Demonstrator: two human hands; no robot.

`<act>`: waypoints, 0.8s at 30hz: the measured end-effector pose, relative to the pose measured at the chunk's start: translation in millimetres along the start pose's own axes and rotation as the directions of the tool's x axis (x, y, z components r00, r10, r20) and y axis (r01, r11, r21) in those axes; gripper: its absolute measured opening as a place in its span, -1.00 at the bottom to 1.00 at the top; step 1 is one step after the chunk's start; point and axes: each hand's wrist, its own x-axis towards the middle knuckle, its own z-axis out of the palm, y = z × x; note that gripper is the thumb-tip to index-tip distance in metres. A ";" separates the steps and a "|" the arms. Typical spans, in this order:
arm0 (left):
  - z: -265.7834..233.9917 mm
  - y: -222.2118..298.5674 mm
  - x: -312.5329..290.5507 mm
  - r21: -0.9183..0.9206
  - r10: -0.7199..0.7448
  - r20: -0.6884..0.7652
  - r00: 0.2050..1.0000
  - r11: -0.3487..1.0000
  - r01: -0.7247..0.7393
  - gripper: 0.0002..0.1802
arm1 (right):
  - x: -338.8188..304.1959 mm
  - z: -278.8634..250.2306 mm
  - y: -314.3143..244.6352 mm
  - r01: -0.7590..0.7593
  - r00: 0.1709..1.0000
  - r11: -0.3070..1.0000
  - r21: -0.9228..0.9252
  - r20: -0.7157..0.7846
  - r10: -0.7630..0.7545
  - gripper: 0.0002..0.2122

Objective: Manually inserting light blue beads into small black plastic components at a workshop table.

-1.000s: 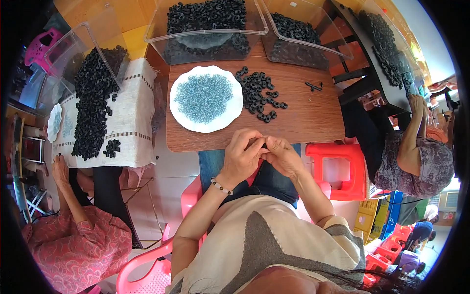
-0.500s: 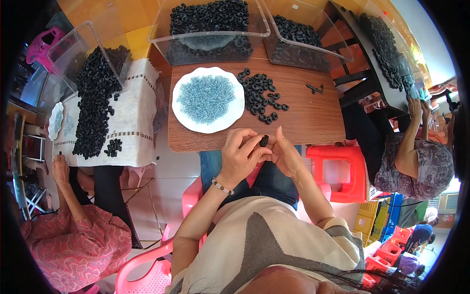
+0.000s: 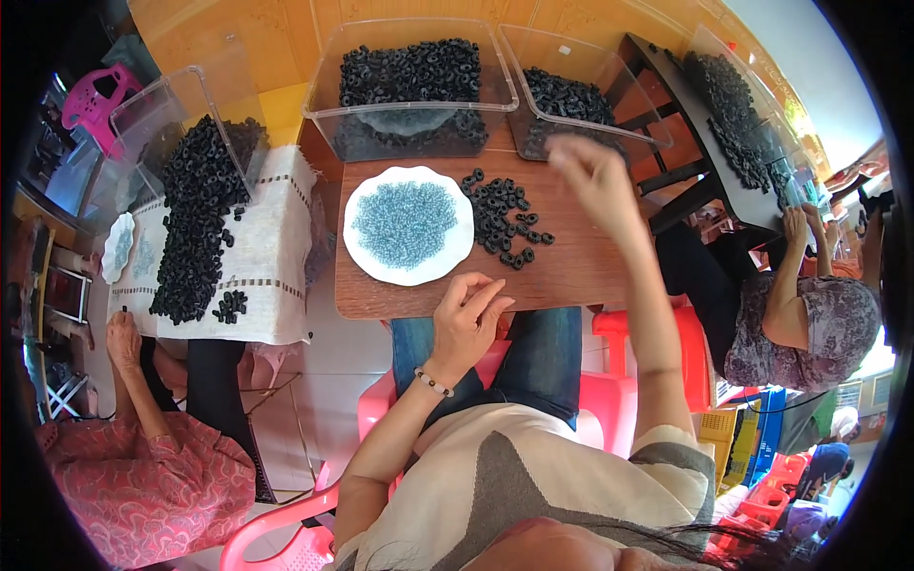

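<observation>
My left hand hovers by the table's near edge. Its fingers are loosely bent and apart, and I see nothing between them. My right hand is stretched forward, smeared by motion, in front of the far right clear bin; whether it holds anything is not visible. Ahead of my left hand lies a white scalloped plate heaped with tiny clear bluish pieces. Just right of the plate, small black ring-shaped parts are scattered on the brown table.
A large clear bin of black parts stands at the back. On the left, a person works at a cloth-covered table piled with black parts. A person on the right works at a dark table. A red stool stands beside me.
My hands have parted. My right hand has swung forward and right toward the far right bin. The small black part between my hands no longer shows, and my left hand stays near the edge.
</observation>
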 end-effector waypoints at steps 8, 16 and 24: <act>5.1 -2.8 0.0 -0.035 -0.040 0.038 0.998 0.999 0.042 -0.84 | 70.0 -42.6 17.9 -0.019 0.960 0.989 -0.145 -0.278 -0.023 -0.61; 3.6 -3.0 0.0 -0.043 -0.056 0.058 0.997 0.997 0.058 -0.87 | -40.8 -4.5 36.2 -0.197 0.964 0.911 -0.361 0.099 0.248 -0.78; 6.2 -2.6 -1.0 -0.048 -0.059 0.069 0.996 0.997 0.062 -0.87 | -91.9 14.3 73.1 -0.121 0.975 0.924 -0.362 0.133 0.180 -0.73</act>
